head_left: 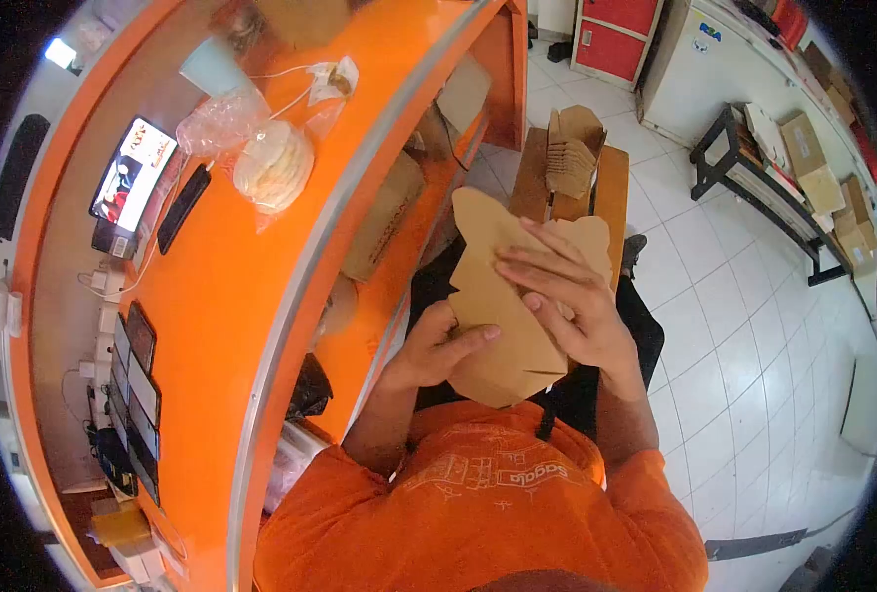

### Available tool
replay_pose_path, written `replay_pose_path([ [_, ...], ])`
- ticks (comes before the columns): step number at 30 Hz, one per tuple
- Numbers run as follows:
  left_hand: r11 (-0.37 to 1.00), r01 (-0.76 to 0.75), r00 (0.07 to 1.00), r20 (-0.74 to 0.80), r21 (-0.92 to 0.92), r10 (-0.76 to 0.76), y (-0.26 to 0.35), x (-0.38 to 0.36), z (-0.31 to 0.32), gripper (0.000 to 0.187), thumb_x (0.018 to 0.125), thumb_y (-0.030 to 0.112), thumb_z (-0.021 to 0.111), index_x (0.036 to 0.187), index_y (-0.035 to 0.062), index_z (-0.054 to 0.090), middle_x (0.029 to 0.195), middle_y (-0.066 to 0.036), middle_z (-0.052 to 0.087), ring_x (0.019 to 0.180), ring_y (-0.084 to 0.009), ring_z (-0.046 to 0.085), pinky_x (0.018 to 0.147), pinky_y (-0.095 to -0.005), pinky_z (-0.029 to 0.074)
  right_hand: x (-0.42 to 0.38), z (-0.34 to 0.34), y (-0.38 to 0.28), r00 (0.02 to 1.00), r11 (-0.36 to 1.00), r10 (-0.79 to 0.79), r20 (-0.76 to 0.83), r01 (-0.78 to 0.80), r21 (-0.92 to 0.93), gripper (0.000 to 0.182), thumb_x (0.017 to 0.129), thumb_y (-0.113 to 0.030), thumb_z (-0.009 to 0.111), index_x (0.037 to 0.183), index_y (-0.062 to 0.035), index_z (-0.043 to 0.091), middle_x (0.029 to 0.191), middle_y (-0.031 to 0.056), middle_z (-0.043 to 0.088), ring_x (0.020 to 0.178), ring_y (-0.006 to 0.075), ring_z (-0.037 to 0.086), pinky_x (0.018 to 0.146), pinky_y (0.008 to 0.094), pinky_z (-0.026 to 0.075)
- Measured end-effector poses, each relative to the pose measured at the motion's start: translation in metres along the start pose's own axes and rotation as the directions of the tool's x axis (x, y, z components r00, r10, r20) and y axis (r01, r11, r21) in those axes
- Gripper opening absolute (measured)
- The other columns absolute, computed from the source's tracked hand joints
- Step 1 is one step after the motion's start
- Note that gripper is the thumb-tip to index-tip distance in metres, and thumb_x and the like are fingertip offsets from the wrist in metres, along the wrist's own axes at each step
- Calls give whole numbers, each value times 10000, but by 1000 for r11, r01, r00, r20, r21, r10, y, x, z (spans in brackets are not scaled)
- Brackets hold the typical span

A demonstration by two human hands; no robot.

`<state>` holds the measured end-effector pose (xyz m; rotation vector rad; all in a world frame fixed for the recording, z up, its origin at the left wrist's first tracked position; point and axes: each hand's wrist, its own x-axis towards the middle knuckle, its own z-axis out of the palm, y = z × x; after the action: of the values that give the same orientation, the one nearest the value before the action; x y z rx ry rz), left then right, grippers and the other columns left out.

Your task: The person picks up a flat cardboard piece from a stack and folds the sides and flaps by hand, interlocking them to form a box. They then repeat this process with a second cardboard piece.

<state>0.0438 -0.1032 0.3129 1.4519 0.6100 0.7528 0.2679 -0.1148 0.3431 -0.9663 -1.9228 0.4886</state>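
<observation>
2 surfaces: orange counter [221,296] beside white tiled floor [744,335].

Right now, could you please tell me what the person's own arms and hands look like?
Both hands, the left hand and the right hand, are bare, with no gloves, rings or watch visible. The forearms are uncovered; an orange short-sleeved shirt with pale printed line markings covers the shoulders.
</observation>
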Motion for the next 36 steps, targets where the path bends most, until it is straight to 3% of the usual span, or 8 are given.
replay_pose_path([
  [4, 982, 185, 979, 96, -37, -180, 2, -7, -18, 395, 907, 87, 652, 1274, -11, 541, 1230, -75, 604, 1151, -164, 545, 986, -338, 437, -4, 6, 2, 999, 996, -13, 51, 8, 87, 286, 857, -68, 661, 1135, -5, 681, 1239, 145, 645, 1301, 381, 492, 1083, 466, 393],
  [10, 996, 33, 998, 58, 81, -38, 0, -10, -21, 244, 922, 120, 648, 1105, -40, 627, 986, -79, 697, 899, -108, 621, 775, -285, 500, -18, 23, -1, 984, 903, 133, 117, -169, 396, 265, 862, -36, 653, 1122, 11, 675, 1223, 172, 650, 1202, 343, 589, 1040, 442, 445],
  [22, 896, 130, 991, -72, 424, -109, 18, -11, -15, 284, 906, 215, 678, 1032, -38, 657, 805, -147, 709, 688, -209, 698, 633, -304, 518, -22, 44, 2, 985, 936, 142, -98, -101, 336, 334, 774, -14, 686, 1108, -27, 695, 1219, 155, 646, 1152, 328, 606, 996, 437, 462],
  [25, 893, -43, 993, -78, 449, 88, 13, -9, -10, 272, 913, 221, 661, 1033, -23, 663, 816, -151, 708, 671, -260, 693, 609, -319, 507, -18, 40, 2, 997, 974, 19, -76, -1, 228, 386, 754, -13, 678, 1139, -42, 690, 1262, 156, 616, 1191, 356, 568, 1007, 454, 448],
  [28, 904, -6, 997, -63, 427, 36, 22, -8, -8, 233, 900, 201, 671, 979, -18, 683, 797, -169, 690, 657, -308, 675, 590, -344, 488, -15, 37, 0, 996, 994, -88, -35, 90, 60, 395, 764, -37, 666, 1158, -53, 688, 1279, 159, 600, 1207, 387, 542, 1023, 468, 434],
  [31, 848, 11, 999, 27, 530, -30, 26, -9, -17, 207, 891, 185, 679, 904, -21, 690, 774, -183, 668, 617, -311, 657, 563, -355, 473, -9, 34, -3, 995, 994, -89, 49, 86, 61, 342, 792, -71, 659, 1131, -41, 693, 1252, 159, 617, 1202, 378, 548, 1033, 468, 425],
  [34, 842, -200, 963, -56, 501, 262, 9, -6, -15, 183, 851, 164, 734, 849, -14, 692, 727, -159, 643, 542, -248, 638, 519, -349, 454, -12, 41, 5, 999, 974, -15, 39, 6, 225, 279, 825, -97, 652, 1088, -16, 695, 1183, 163, 652, 1155, 357, 586, 996, 451, 459],
  [36, 789, -33, 988, -101, 613, 119, 17, -11, -17, 185, 817, 157, 773, 862, -7, 700, 703, -124, 635, 529, -186, 610, 501, -323, 442, -19, 47, 10, 999, 957, 15, 37, -25, 290, 220, 844, -93, 649, 1036, 6, 693, 1084, 169, 678, 1055, 355, 628, 939, 444, 491],
])
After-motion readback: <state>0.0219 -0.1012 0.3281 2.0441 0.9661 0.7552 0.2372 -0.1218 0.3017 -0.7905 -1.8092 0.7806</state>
